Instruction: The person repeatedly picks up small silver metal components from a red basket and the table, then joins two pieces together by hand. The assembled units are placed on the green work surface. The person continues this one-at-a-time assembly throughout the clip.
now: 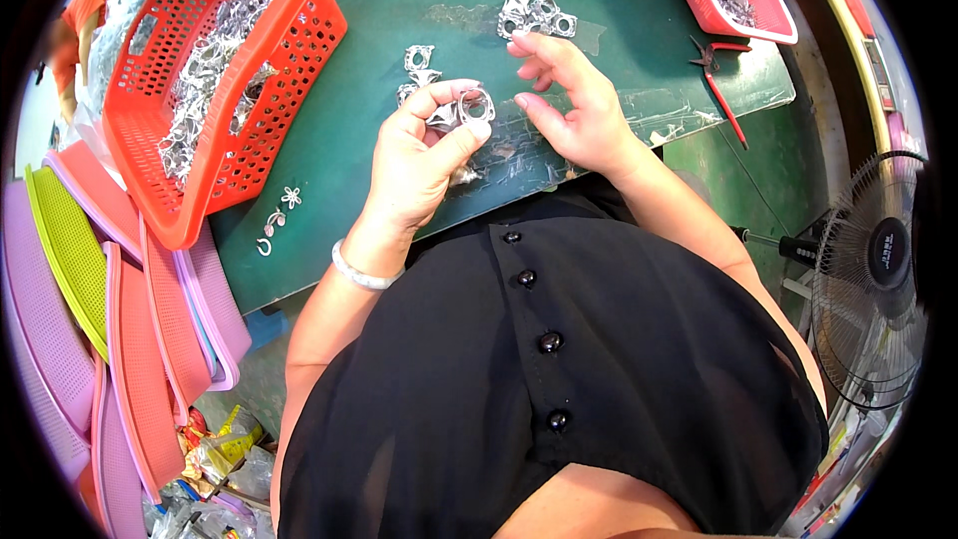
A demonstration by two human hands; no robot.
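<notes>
My left hand (pixel 424 155) pinches a small silvery metal ring-shaped piece (pixel 476 107) between thumb and fingers, over the table's near edge. Just right of it, my right hand (pixel 577 105) is raised with fingers apart and nothing in them. Beyond my left hand lie a few similar metal pieces (pixel 419 59), partly hidden by its fingers. A small pile of metal pieces (pixel 537 15) sits on the table past my right fingertips.
A red perforated basket (pixel 160 170) of metal pieces stands at left, a pink basket (pixel 781 24) at far right. Red-handled pliers (pixel 723 105) lie on the green table (pixel 349 140). Stacked baskets (pixel 60 269) crowd the left; a fan (pixel 868 269) stands right. Another person (pixel 82 30) is far left.
</notes>
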